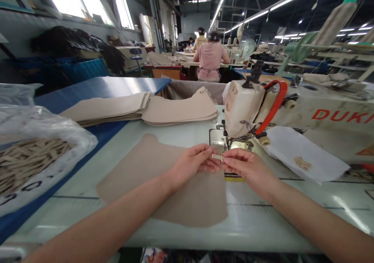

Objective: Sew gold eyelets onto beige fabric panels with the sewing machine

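Between my two hands is a short, narrow beige fabric strip point(216, 156), held just in front of the sewing machine point(242, 107). My left hand point(194, 161) pinches its left end between thumb and fingers. At the other end, my right hand point(248, 165) is closed on a tiny light-coloured piece, perhaps a ring, around or against the strip; I cannot tell which. Under my left hand a large beige fabric panel point(187, 200) lies flat on the pale table point(117, 224), its right edge near the needle area.
Stacked beige panels point(181, 109) lie behind the loose one. A plastic bag point(35, 150) of short fabric strips stands at left. On white paper point(306, 150) at right rests a small pile of tiny pieces point(302, 163). A person point(212, 58) sits farther ahead.
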Demonstrator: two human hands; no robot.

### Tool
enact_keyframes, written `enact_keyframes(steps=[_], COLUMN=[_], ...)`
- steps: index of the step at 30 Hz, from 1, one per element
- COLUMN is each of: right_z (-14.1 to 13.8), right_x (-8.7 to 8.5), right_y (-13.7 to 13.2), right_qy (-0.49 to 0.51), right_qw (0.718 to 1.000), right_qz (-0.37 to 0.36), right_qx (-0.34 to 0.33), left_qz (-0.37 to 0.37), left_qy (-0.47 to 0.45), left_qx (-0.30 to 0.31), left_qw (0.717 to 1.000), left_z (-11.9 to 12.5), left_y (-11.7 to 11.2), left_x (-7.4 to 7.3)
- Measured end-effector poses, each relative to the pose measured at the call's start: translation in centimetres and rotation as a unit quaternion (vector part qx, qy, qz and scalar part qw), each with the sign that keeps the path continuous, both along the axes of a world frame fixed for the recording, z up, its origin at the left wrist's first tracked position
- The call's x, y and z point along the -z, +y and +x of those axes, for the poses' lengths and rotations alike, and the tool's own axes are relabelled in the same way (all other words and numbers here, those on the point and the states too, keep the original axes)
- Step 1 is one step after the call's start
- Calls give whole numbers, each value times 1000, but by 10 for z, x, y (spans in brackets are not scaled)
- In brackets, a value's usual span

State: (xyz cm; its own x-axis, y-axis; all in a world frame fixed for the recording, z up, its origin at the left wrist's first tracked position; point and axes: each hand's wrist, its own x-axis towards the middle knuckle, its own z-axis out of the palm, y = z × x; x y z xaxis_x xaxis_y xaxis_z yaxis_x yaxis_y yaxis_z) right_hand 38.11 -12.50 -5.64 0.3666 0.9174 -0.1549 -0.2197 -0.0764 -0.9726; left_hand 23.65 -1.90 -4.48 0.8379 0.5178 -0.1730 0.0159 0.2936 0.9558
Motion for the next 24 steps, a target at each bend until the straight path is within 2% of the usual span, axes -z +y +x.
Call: enact_keyframes(steps=[5,8,13,20,24], right_z=[-6,-6,-8,-13,-9], right_x=[4,7,3,5,8], right_y=[5,5,0,-5,-7], right_qy=[1,0,-64,-162,-220], right_qw=[1000,999,996,981,969], right_qz=[15,20,33,89,97], right_qx=[-7,-34,-61,-57,-53], left_qz=[-34,-25,32,192,170], left_qy=[6,19,37,71,79], left_qx=[17,28,55,20,-2], left_qw=[999,999,997,979,982], left_z=[1,1,2,0,0], left_y=[3,4,1,-1,0], left_x=[2,2,-1,3,6])
